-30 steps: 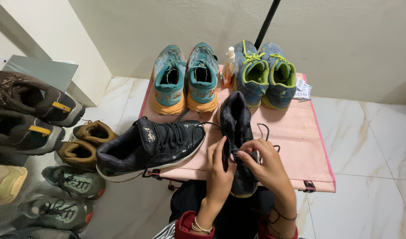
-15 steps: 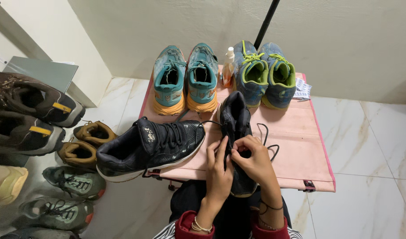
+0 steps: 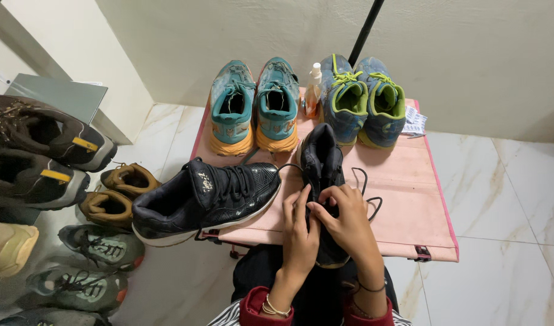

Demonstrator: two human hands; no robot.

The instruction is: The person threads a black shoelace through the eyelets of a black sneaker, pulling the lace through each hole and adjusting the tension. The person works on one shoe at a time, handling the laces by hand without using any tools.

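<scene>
You're mid-lacing the black shoe (image 3: 323, 181), which stands toe-away on the pink table's (image 3: 409, 199) near edge, left hand (image 3: 300, 232) and right hand (image 3: 348, 217) both pinched on its laces (image 3: 364, 190), so next likely calls for threading an eyelet.

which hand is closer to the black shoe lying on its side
Left. The left hand sits just past the toe of the side-lying black shoe; the right hand is farther off, across the held shoe.

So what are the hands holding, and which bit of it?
Both the left hand and the right hand hold the black shoe around its laced middle, fingers on the black laces.
</scene>
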